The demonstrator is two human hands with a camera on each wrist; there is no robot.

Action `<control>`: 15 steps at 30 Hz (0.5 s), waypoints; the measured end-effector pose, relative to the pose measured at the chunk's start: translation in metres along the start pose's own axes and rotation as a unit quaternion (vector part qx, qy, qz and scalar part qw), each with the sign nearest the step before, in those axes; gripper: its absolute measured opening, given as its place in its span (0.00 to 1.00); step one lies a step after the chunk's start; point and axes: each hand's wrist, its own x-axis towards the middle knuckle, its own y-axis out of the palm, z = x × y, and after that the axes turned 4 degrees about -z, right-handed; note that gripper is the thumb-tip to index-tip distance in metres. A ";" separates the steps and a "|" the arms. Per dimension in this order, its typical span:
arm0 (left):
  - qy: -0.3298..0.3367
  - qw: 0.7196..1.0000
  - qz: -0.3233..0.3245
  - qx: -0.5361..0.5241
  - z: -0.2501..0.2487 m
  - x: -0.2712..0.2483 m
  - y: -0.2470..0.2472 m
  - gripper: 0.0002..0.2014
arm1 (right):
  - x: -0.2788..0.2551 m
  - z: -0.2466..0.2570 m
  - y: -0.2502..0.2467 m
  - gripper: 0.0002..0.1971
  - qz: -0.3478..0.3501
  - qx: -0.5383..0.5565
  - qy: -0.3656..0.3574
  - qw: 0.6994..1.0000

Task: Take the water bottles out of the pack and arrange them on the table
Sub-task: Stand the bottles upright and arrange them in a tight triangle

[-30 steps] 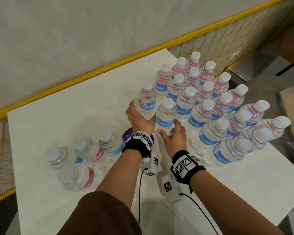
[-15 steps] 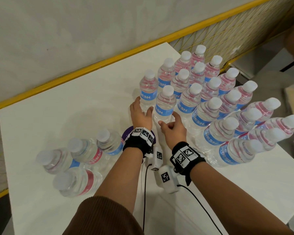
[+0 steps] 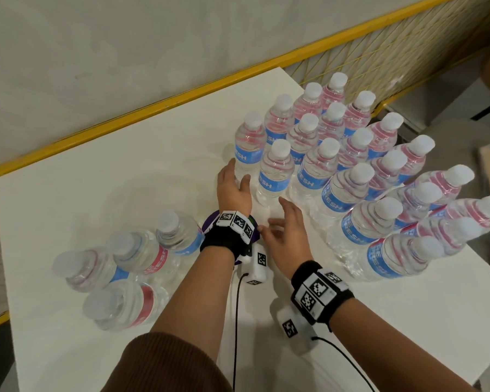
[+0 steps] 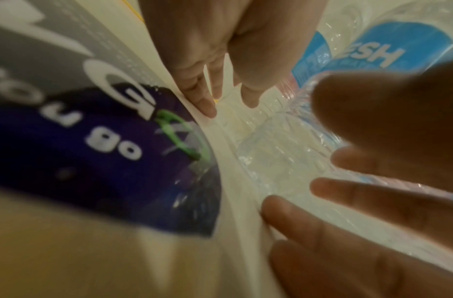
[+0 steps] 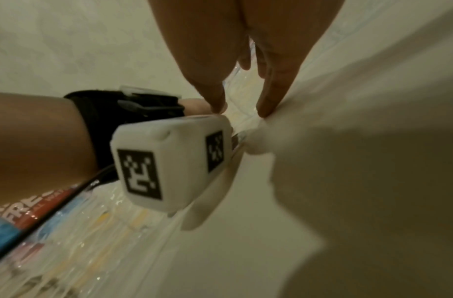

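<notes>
Several upright water bottles with white caps and blue-and-pink labels stand in rows on the right of the white table (image 3: 125, 171). The two nearest the middle are one bottle (image 3: 249, 154) and another (image 3: 275, 171). My left hand (image 3: 236, 176) rests with straight fingers against the base of the first and holds nothing. Its fingers (image 4: 204, 84) point down over the table. My right hand (image 3: 275, 216) hovers open just short of the second bottle, fingers spread. On the left, several bottles (image 3: 136, 253) sit in the torn clear pack with a purple label (image 4: 92, 145).
A yellow rail (image 3: 153, 100) runs along the table's far edge below a grey wall. Yellow wire mesh (image 3: 379, 52) stands behind the far corner. The rightmost bottles (image 3: 464, 216) stand close to the table's right edge. Cables trail from my wrist cameras (image 3: 259, 264).
Both hands pushed the two front bottles up against the rows. The right hand has since let go of its bottle and drawn back; the left hand stays at its bottle's base.
</notes>
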 end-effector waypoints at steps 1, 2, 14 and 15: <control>0.012 1.000 0.006 0.015 0.001 0.001 0.001 0.26 | 0.001 -0.001 0.000 0.36 0.012 -0.003 -0.001 1.000; 0.014 1.000 0.011 0.021 0.001 0.002 0.001 0.27 | 0.003 -0.001 -0.001 0.37 0.025 -0.004 0.005 1.000; 0.065 0.997 0.052 -0.007 -0.005 -0.002 0.003 0.27 | 0.011 0.004 -0.004 0.42 0.056 -0.007 0.011 0.998; 0.073 0.996 0.052 0.005 -0.001 0.002 0.004 0.27 | 0.008 0.002 -0.005 0.41 0.056 -0.005 -0.004 0.998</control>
